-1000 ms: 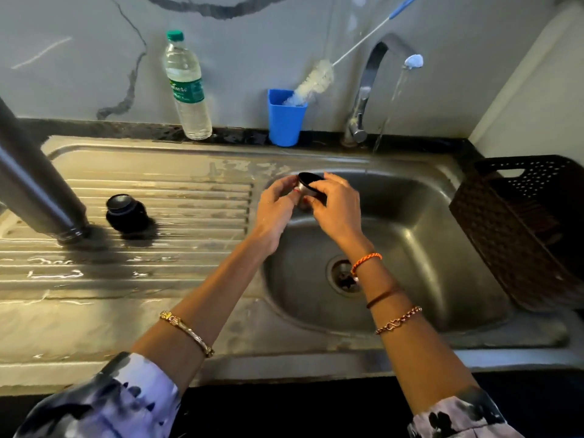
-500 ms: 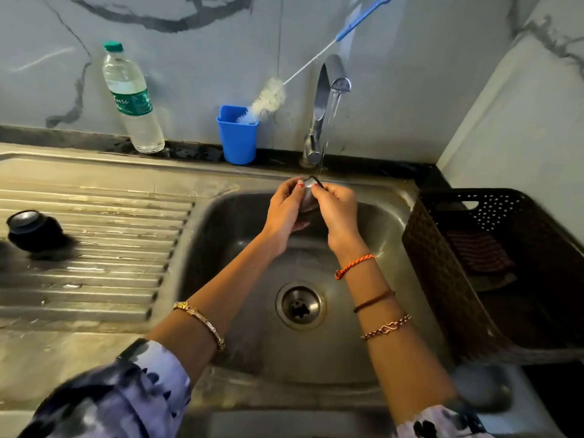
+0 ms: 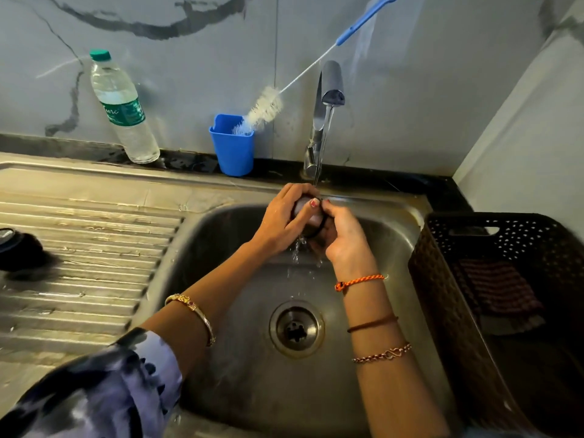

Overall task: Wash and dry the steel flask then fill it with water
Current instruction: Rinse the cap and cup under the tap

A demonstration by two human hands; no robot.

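Note:
Over the sink basin (image 3: 388, 248) my left hand (image 3: 281, 222) and my right hand (image 3: 343, 238) both grip a small steel flask cup (image 3: 305, 205) with a dark rim. It sits right under the running tap (image 3: 330, 90), and water falls onto it and drips between my hands toward the drain (image 3: 296, 328). A black flask lid (image 3: 15, 251) stands on the ribbed drainboard (image 3: 94, 263) at the far left edge. The steel flask body is out of view.
A blue cup (image 3: 232, 147) holding a long bottle brush (image 3: 265, 109) stands behind the sink beside the tap. A plastic water bottle (image 3: 123, 109) leans at the wall. A dark perforated basket (image 3: 505, 295) with a folded cloth (image 3: 499, 289) sits at the right.
My view swung right, so the flask body left the frame. My hands carried the cup from the basin's left rim to under the tap's stream, and water now runs over it.

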